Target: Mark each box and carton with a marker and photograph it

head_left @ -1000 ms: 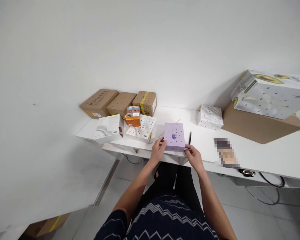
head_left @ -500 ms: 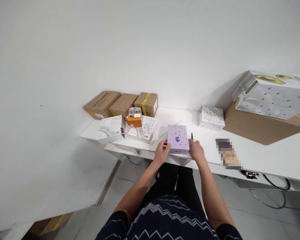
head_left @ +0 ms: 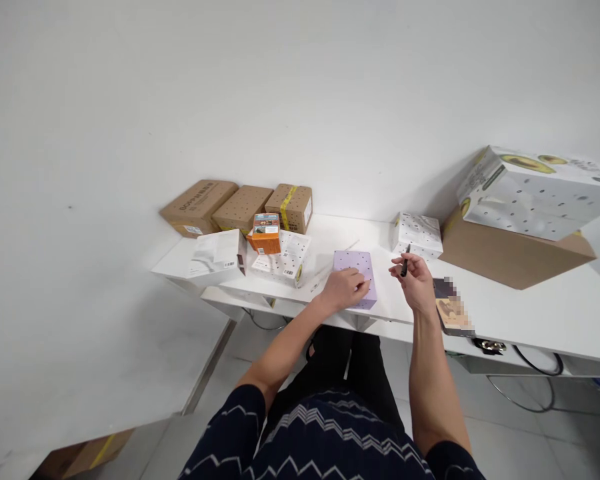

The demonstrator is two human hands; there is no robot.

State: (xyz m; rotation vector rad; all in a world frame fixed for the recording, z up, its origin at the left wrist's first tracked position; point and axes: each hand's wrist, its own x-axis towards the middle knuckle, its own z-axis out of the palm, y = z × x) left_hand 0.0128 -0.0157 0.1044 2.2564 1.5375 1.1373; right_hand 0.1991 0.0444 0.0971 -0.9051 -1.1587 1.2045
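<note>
A lilac box (head_left: 351,260) patterned with small dark marks lies on the white table before me. My left hand (head_left: 344,288) is over its top, fingers curled in and touching it; whatever may be under them is hidden. Raised above the table to the right of that box, my right hand (head_left: 415,275) grips a slim black pen (head_left: 405,262), which points upward. A thin pale strip (head_left: 322,276) on the tabletop runs diagonally by the lilac box, which covers part of it.
At the left stand several brown cartons (head_left: 243,205), two white boxes (head_left: 215,253) and a small orange box (head_left: 265,241). Rightward are a white patterned box (head_left: 417,235), a large open avocado-print carton (head_left: 520,247) and a flat pixelated item (head_left: 453,310) by the table's front edge.
My left hand has moved from the lilac box's left side onto its top. My right hand has left the box's right side, rising up and rightward with the pen.
</note>
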